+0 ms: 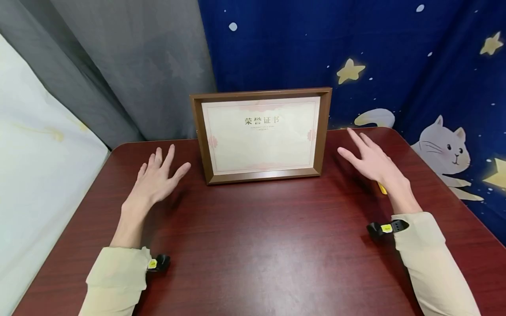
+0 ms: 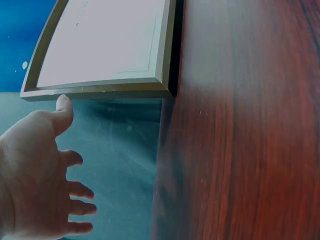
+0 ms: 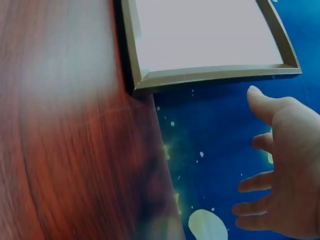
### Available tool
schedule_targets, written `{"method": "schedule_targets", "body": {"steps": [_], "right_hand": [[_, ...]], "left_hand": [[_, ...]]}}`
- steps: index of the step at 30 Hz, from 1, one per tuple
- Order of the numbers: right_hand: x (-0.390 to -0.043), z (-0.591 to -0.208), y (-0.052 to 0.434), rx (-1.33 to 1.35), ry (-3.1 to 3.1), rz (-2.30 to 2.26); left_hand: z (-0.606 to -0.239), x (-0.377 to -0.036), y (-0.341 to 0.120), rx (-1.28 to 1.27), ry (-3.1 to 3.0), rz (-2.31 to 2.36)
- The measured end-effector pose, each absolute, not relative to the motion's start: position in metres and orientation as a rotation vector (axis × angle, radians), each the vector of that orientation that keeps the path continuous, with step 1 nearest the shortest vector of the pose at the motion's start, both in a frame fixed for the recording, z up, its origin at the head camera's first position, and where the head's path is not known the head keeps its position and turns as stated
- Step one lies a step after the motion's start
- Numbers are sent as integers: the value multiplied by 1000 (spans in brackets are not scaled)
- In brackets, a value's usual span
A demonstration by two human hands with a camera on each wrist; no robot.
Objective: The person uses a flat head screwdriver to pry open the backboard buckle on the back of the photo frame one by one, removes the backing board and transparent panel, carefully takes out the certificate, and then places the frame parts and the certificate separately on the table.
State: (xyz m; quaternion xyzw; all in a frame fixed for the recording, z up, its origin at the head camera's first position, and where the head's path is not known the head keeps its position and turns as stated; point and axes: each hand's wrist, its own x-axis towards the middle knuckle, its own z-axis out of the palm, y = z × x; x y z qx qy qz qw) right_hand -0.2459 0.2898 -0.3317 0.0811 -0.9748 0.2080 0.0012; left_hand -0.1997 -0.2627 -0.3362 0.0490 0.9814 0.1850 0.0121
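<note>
A brown picture frame (image 1: 264, 176) stands upright near the back of the table, slightly tilted back. Inside it is a cream certificate (image 1: 261, 147) with Chinese lettering and a pink border. My left hand (image 1: 156, 180) is held over the table to the left of the frame, fingers spread, holding nothing. To the frame's right, my right hand (image 1: 373, 160) hovers the same way, thumb toward the frame. Both wrist views show a gap between the hand and the frame's side. Part of a small yellow object (image 1: 382, 188) shows beneath my right wrist, mostly hidden.
The dark red wooden table (image 1: 261, 245) has rounded back corners. Behind it hang a grey curtain (image 1: 158, 57) and a blue curtain (image 1: 276, 48) with stars and a cat. White fabric (image 1: 39, 145) borders the left side. Each wrist wears a black strapped device (image 1: 385, 228).
</note>
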Motion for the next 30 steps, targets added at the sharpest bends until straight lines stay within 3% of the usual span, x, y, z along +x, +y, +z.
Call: {"method": "schedule_targets", "body": {"steps": [7,15,30], "right_hand": [[-254,-331,277,348,-2972,869],[-262,-335,258,364,-2881,1071],[-272,-348,237,471,-2742,1117]], "left_hand": [[-329,-205,-253,145,2970,745],[-327,-216,-237,367,2990,941],[-329,-236,-210,437,3074,1028]]}}
